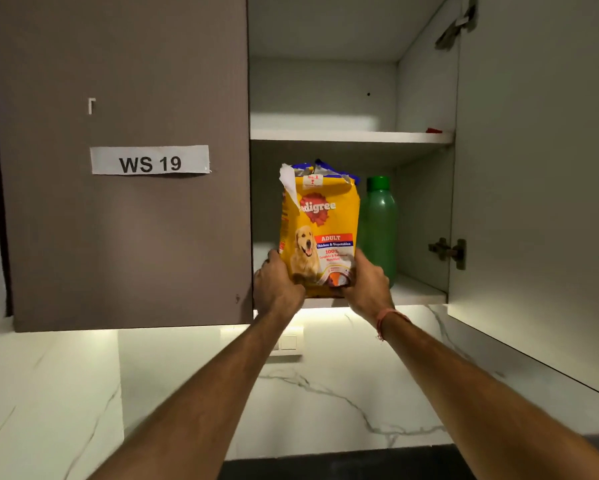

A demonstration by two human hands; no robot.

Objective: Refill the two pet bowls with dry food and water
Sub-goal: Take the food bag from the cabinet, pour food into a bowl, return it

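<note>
A yellow bag of dry dog food (320, 223), torn open at the top, stands upright at the front edge of the lower shelf (419, 292) in an open wall cupboard. My left hand (277, 285) grips its lower left corner. My right hand (367, 282) grips its lower right corner, thumb across the front. Behind the bag to the right stands a green plastic bottle (381, 223) with a green cap. No pet bowls are in view.
The cupboard's right door (533, 168) is swung open towards me. The left door (124, 168) is closed and carries a "WS 19" label. An upper shelf (350, 136) holds a small red item at its right end. Below is a marble-patterned wall (325, 393) with a switch plate.
</note>
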